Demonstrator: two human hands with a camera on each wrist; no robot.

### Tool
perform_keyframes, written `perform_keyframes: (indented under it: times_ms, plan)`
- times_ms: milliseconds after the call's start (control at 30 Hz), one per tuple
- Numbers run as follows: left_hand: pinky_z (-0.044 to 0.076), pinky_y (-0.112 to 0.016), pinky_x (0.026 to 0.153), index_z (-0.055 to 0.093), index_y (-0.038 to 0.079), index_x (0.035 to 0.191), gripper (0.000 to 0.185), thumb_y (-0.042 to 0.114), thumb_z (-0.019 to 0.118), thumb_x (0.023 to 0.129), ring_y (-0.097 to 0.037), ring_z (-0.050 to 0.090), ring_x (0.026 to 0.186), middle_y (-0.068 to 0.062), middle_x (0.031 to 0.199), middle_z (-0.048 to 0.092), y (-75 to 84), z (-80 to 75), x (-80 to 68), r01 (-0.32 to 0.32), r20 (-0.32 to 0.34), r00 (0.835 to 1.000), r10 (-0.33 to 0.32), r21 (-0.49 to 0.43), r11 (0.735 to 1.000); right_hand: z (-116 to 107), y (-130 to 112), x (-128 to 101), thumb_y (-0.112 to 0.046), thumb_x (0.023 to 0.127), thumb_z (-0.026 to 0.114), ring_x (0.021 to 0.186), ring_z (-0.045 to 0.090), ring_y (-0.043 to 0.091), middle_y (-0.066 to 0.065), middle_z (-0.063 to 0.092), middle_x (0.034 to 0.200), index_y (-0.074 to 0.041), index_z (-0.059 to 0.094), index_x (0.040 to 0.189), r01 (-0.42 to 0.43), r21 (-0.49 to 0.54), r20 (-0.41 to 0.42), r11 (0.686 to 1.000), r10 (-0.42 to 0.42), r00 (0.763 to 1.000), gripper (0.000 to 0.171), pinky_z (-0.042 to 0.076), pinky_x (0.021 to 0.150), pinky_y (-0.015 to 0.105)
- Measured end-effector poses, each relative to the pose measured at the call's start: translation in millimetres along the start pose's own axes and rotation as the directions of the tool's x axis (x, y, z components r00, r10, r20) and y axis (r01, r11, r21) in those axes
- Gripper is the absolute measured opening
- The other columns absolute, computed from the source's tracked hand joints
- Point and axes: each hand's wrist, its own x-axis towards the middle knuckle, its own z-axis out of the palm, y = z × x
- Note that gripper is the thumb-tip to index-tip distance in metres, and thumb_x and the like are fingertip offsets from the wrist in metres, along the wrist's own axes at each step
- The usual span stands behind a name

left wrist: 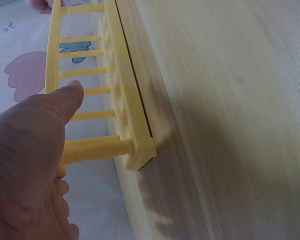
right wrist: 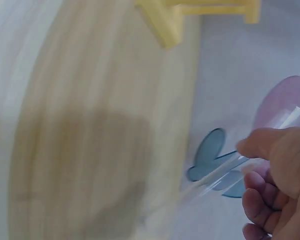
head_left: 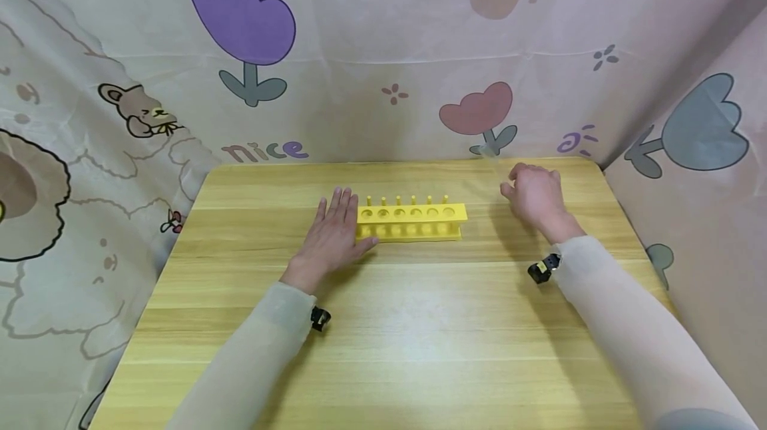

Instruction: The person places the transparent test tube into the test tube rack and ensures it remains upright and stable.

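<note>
**Left hand steadies rack, right hand lifts tube**

On the pale wooden bench [head_left: 383, 323], the left hand [head_left: 335, 230] lies flat with straight fingers, holding nothing, its thumb side touching the left end of the yellow plastic test-tube rack [head_left: 412, 220]. The rack stands mid-bench, between the two hands. Well to its right, the right hand [head_left: 536, 194] has its grip curled, thumb and fingers pinching a clear glass test tube [right wrist: 225, 167]; the tube slants up and away above the bench's far edge, apart from the rack.
</note>
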Motion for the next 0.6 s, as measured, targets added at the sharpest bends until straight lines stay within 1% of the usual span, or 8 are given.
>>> perform_keyframes:
  times_ms: [67,133,300,400,533,600]
  plan:
    - [-0.008,-0.053,0.133,0.001,0.001,0.168,0.101,0.065,0.047,0.105,-0.033,-0.011,0.164,-0.017,0.176,-0.009,0.3,-0.3,-0.2,-0.002,-0.003,1.0,0.002,-0.003,1.0,-4.9,-3.0,-0.5,-0.027,0.101,0.058,0.104,0.065,0.049,0.029,0.073,0.111,0.006,0.065,0.12,-0.023,0.045,-0.03,0.999,0.024,0.999,0.039,0.04,0.092,0.061]
    - [-0.008,-0.053,0.133,0.001,0.001,0.168,0.098,0.065,0.043,0.107,-0.034,-0.01,0.164,-0.017,0.176,-0.009,0.6,-0.5,-0.3,-0.002,-0.004,1.0,0.002,-0.005,1.0,-8.1,-6.0,-1.8,-0.028,0.101,0.057,0.103,0.065,0.048,0.028,0.072,0.109,0.006,0.064,0.119,-0.039,0.087,-0.039,0.995,0.042,0.998,0.039,0.039,0.092,0.06]
    - [-0.008,-0.053,0.133,0.0,0.002,0.168,0.088,0.061,0.031,0.11,-0.033,-0.01,0.164,-0.016,0.176,-0.01,0.9,-1.5,0.1,0.003,0.005,1.0,-0.003,-0.015,1.0,-8.5,-10.8,-8.4,-0.032,0.104,0.056,0.108,0.057,0.044,0.025,0.07,0.111,0.004,0.063,0.121,-0.043,0.131,-0.002,0.99,0.043,0.999,0.041,0.037,0.095,0.06]
    - [-0.01,-0.051,0.132,-0.002,0.003,0.168,0.085,0.059,0.027,0.112,-0.031,-0.012,0.164,-0.015,0.176,-0.011,0.7,-1.9,0.3,0.009,0.016,1.0,-0.009,-0.02,1.0,-6.5,-12.4,-12.7,-0.034,0.105,0.056,0.107,0.057,0.043,0.025,0.07,0.108,0.004,0.064,0.119,-0.025,0.125,0.005,0.992,0.025,1.0,0.041,0.039,0.094,0.059]
    - [-0.011,-0.051,0.132,-0.003,0.003,0.168,0.084,0.059,0.025,0.112,-0.03,-0.014,0.163,-0.015,0.176,-0.012,0.4,-2.4,0.4,0.013,0.025,1.0,-0.012,-0.025,1.0,-4.6,-15.1,-16.7,-0.034,0.106,0.055,0.106,0.058,0.045,0.025,0.07,0.106,0.004,0.066,0.115,0.016,0.099,0.0,0.995,-0.016,1.0,0.04,0.042,0.091,0.06]
    - [-0.011,-0.051,0.132,-0.003,0.003,0.168,0.084,0.059,0.024,0.112,-0.03,-0.014,0.163,-0.015,0.176,-0.012,0.1,-2.3,0.4,0.015,0.029,0.999,-0.014,-0.027,1.0,-4.8,-17.4,-18.5,-0.034,0.106,0.054,0.107,0.058,0.046,0.025,0.07,0.108,0.004,0.066,0.115,0.035,0.09,0.001,0.995,-0.036,0.999,0.041,0.043,0.091,0.061]
